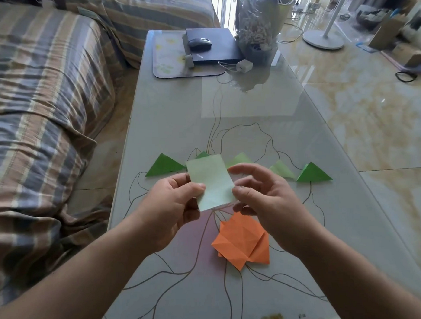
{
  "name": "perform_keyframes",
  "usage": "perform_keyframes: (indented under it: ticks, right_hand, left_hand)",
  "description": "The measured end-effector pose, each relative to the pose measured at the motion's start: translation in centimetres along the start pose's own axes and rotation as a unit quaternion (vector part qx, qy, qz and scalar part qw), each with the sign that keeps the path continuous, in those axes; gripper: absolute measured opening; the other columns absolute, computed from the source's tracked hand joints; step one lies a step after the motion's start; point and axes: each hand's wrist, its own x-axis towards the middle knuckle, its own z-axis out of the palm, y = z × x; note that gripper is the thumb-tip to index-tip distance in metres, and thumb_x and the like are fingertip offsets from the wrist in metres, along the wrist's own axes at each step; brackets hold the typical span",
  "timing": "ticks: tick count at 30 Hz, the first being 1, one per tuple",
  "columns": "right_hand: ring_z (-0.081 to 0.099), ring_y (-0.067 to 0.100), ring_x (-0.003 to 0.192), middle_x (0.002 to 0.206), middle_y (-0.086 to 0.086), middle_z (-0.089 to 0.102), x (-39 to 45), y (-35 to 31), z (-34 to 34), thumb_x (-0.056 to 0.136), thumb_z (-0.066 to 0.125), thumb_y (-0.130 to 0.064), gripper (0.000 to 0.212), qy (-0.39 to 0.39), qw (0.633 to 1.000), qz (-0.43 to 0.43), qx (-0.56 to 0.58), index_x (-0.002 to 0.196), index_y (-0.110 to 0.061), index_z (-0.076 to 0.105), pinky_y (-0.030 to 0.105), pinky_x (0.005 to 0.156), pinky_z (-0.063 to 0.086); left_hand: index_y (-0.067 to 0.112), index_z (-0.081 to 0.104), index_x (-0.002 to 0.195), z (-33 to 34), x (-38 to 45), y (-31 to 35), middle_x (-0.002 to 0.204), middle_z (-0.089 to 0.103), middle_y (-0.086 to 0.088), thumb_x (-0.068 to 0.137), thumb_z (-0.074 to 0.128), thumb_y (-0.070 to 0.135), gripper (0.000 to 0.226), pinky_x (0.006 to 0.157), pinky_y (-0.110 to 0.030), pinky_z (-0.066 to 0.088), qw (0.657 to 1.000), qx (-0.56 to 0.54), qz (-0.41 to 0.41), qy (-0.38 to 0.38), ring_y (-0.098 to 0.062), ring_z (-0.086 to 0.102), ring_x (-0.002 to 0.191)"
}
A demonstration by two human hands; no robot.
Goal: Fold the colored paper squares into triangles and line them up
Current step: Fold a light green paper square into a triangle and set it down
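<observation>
Nearest the viewer, a loose pile of creased orange paper squares (242,240) lies on the glass-topped table (172,124), just below the hands. Above the pile, both hands hold one pale green paper square (209,183) clear of the tabletop, tilted, still flat and unfolded. The left hand (173,206) pinches the square's lower left edge between thumb and curled fingers. The right hand (265,202) pinches the lower right edge with its thumb in front; its index finger arches loosely over the upper right corner. Just beyond the hands, five folded triangles stand in a row across the table: a dark green triangle (164,165) at the left end, a second dark green one (202,155) mostly hidden behind the held square, two pale green triangles (241,158) and (282,169), and a dark green triangle (312,173) at the right end. At the far end sit a mouse (199,42) on a black laptop (214,45), a white charger (244,65) and a wrapped bouquet (257,24). A striped sofa (44,84) runs along the left.
</observation>
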Motion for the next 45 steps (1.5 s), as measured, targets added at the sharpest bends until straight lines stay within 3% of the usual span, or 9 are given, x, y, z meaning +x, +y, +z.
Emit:
perform_keyframes:
  ticks: [5, 9, 12, 16, 21, 26, 33, 39, 45]
  right_hand:
    - [0.068, 0.017, 0.08, 0.079, 0.005, 0.073, -0.3, -0.5, -0.6, 0.077, 0.047, -0.002, 0.046, -0.106, 0.992, 0.024, -0.056, 0.112, -0.012, 0.076, 0.028, 0.077, 0.051]
    - [0.059, 0.044, 0.07, 0.082, 0.011, 0.071, 0.0, 0.8, -0.7, 0.083, 0.06, -0.002, 0.042, -0.112, 0.98, -0.032, -0.162, 0.101, -0.033, 0.08, 0.049, 0.067, 0.052]
    - [0.064, 0.034, 0.077, 0.089, 0.003, 0.076, 0.1, 1.4, -0.6, 0.087, 0.078, -0.012, 0.024, -0.114, 0.973, -0.063, -0.19, 0.099, -0.033, 0.08, 0.049, 0.08, 0.059]
    - [0.066, 0.014, 0.077, 0.089, -0.006, 0.078, -0.1, 1.2, -0.1, 0.087, 0.082, -0.013, 0.015, -0.128, 0.973, -0.062, -0.182, 0.091, -0.028, 0.081, 0.034, 0.081, 0.058]
    - [0.051, 0.026, 0.074, 0.084, 0.036, 0.063, 0.2, 1.8, 0.3, 0.079, 0.085, -0.049, 0.035, -0.085, 0.991, -0.046, -0.091, 0.093, -0.017, 0.08, 0.048, 0.07, 0.046]
    - [0.058, 0.026, 0.073, 0.072, 0.012, 0.068, 0.6, 1.3, 0.1, 0.078, 0.087, -0.029, 0.018, -0.025, 1.0, 0.0, 0.009, 0.076, -0.016, 0.075, 0.04, 0.071, 0.046]
    - [0.046, 0.03, 0.073, 0.075, 0.017, 0.061, 0.7, 1.8, 0.3, 0.07, 0.095, -0.031, 0.033, -0.039, 0.998, 0.044, 0.003, 0.079, -0.008, 0.072, 0.045, 0.072, 0.036]
    - [0.065, 0.027, 0.079, 0.089, 0.026, 0.071, 0.3, 1.2, 0.7, 0.071, 0.09, -0.022, 0.025, -0.041, 0.998, -0.039, -0.037, 0.081, -0.004, 0.076, 0.048, 0.078, 0.055]
    - [0.076, 0.014, 0.081, 0.087, -0.005, 0.077, 0.1, 1.4, 0.7, 0.063, 0.091, -0.015, 0.018, -0.037, 0.99, -0.102, -0.092, 0.074, -0.027, 0.082, 0.026, 0.075, 0.058]
  left_hand:
    - [0.011, 0.075, 0.115, -1.1, 0.0, 0.6, 0.101, 0.077, -0.006, 0.099, 0.063, 0.006, 0.021, 0.059, -0.018, 0.049, 0.995, 0.074, 0.003, -0.064, -0.013, 0.057, 0.077]
    - [0.011, 0.076, 0.118, -1.7, -0.1, 1.0, 0.109, 0.077, -0.009, 0.098, 0.065, 0.01, 0.024, 0.068, -0.023, 0.051, 0.989, 0.092, -0.024, -0.115, -0.015, 0.062, 0.083]
    - [0.009, 0.075, 0.118, -1.7, -0.1, 1.0, 0.116, 0.076, -0.015, 0.099, 0.061, 0.011, 0.024, 0.089, -0.038, 0.058, 0.987, 0.091, -0.018, -0.132, -0.029, 0.071, 0.101]
    - [0.017, 0.073, 0.112, -1.2, -0.4, 0.9, 0.107, 0.079, -0.011, 0.098, 0.063, 0.008, 0.02, 0.078, -0.033, 0.064, 0.989, 0.097, -0.002, -0.108, -0.023, 0.076, 0.095]
    - [0.014, 0.07, 0.123, -1.2, -0.2, 0.5, 0.11, 0.078, -0.012, 0.088, 0.069, 0.023, 0.036, 0.075, -0.032, 0.06, 0.989, 0.102, 0.017, -0.107, -0.024, 0.075, 0.094]
    - [0.019, 0.071, 0.12, -0.9, -0.2, 0.5, 0.101, 0.08, -0.008, 0.084, 0.069, 0.022, 0.036, 0.071, -0.027, 0.06, 0.993, 0.067, 0.037, -0.09, -0.017, 0.075, 0.084]
    - [0.014, 0.066, 0.126, -0.9, -0.6, 0.5, 0.117, 0.077, -0.009, 0.095, 0.054, -0.015, 0.044, 0.09, -0.027, 0.059, 0.984, 0.073, 0.053, -0.156, -0.022, 0.073, 0.11]
    - [0.014, 0.064, 0.132, -1.0, -0.1, 0.4, 0.123, 0.074, -0.014, 0.093, 0.058, -0.014, 0.049, 0.09, -0.031, 0.06, 0.995, -0.024, 0.047, -0.09, -0.031, 0.071, 0.115]
    - [0.01, 0.069, 0.119, -1.0, 0.0, 0.7, 0.105, 0.074, -0.016, 0.072, 0.072, -0.002, 0.049, 0.08, -0.032, 0.063, 0.992, -0.107, 0.057, -0.039, -0.029, 0.074, 0.098]
